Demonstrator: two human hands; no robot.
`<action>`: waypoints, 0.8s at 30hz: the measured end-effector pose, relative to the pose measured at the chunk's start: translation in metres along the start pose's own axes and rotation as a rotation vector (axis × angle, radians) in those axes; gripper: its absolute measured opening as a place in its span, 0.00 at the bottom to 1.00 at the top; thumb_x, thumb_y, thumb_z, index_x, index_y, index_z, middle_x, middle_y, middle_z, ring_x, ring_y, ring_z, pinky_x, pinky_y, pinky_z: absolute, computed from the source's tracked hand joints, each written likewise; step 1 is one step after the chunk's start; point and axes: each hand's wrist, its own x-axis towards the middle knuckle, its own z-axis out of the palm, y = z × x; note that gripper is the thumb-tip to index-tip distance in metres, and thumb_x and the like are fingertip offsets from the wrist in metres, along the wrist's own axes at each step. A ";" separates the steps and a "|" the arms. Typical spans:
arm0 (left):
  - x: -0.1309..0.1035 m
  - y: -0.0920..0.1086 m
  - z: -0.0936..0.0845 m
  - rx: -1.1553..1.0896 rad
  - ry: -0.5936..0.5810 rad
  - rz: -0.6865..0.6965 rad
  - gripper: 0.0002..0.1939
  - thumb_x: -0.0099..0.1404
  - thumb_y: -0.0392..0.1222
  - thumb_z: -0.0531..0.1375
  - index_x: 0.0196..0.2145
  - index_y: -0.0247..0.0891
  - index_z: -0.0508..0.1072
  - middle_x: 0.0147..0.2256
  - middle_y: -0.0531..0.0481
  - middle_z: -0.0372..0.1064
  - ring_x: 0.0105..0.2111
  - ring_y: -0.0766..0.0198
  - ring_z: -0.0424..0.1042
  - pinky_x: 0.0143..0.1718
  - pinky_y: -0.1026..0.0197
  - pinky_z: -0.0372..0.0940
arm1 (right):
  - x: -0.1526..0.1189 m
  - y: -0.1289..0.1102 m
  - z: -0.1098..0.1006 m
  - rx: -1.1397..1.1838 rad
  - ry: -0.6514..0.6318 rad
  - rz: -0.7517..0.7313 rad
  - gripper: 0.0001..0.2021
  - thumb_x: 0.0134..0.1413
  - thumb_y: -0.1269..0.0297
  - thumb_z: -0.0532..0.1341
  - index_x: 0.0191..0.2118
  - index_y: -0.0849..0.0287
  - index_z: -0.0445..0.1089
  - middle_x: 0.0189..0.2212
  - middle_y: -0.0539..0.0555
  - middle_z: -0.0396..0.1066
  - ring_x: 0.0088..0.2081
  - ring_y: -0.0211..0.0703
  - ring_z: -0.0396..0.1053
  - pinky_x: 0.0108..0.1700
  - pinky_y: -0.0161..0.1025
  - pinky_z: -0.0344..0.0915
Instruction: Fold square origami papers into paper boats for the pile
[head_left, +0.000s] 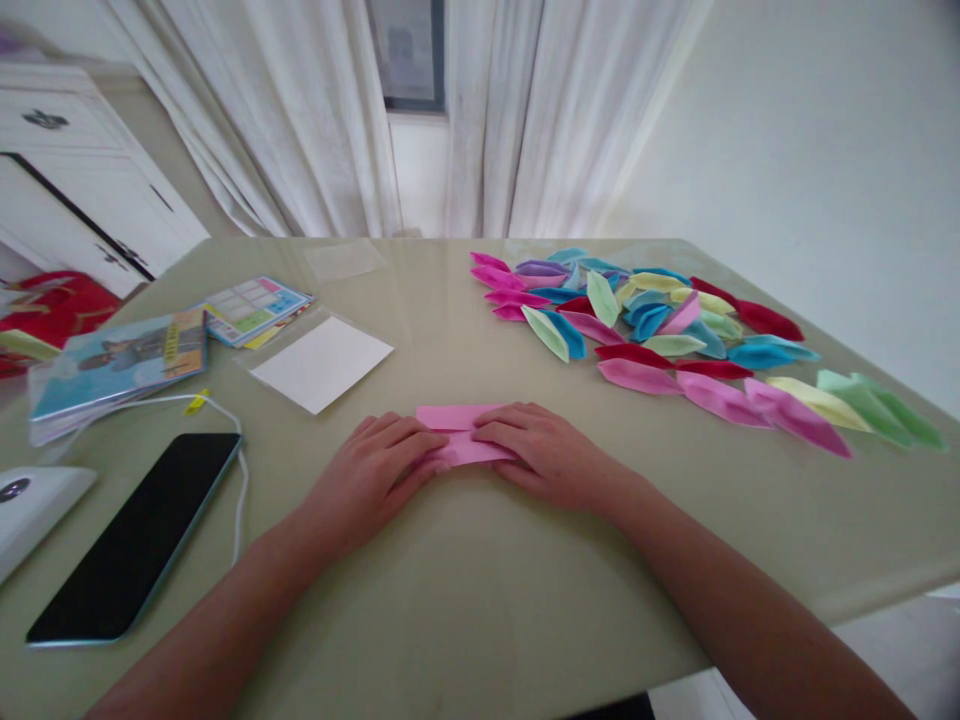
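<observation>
A pink folded paper strip [469,447] lies on the table in front of me, with a crease or slit running along its length. My left hand [382,465] grips its left end, fingers on top and thumb at the near edge. On the right end, my right hand [544,455] has its fingers curled over the paper, thumb along the near edge. Beyond and to the right lie many folded, pointed paper pieces [649,318] in pink, red, blue, green, yellow and purple. A stack of white paper [322,362] sits beyond my left hand.
On the left are a dark-screened phone [142,535], a white cable [244,490], a white device [41,505] and booklets [124,360]. A clear plastic sheet [345,260] lies near the far edge of the table [465,620].
</observation>
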 end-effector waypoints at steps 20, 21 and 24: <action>0.004 -0.001 0.007 0.029 0.070 0.020 0.15 0.81 0.43 0.53 0.53 0.37 0.77 0.46 0.43 0.80 0.46 0.53 0.78 0.49 0.50 0.72 | 0.004 0.001 0.000 0.078 0.066 0.123 0.04 0.70 0.69 0.62 0.40 0.60 0.73 0.42 0.57 0.72 0.45 0.47 0.71 0.49 0.43 0.67; 0.004 -0.001 0.007 0.036 0.077 0.032 0.15 0.81 0.43 0.53 0.54 0.37 0.77 0.48 0.43 0.80 0.46 0.53 0.78 0.49 0.51 0.72 | 0.004 0.001 0.001 0.072 0.078 0.132 0.03 0.68 0.69 0.64 0.40 0.60 0.73 0.42 0.56 0.72 0.45 0.47 0.70 0.49 0.43 0.67; 0.004 -0.001 0.006 0.073 0.058 0.078 0.16 0.81 0.42 0.52 0.52 0.39 0.80 0.49 0.43 0.79 0.47 0.54 0.78 0.50 0.51 0.73 | 0.005 0.000 0.003 0.051 0.095 0.172 0.02 0.68 0.69 0.64 0.39 0.59 0.71 0.42 0.56 0.71 0.44 0.48 0.69 0.48 0.44 0.65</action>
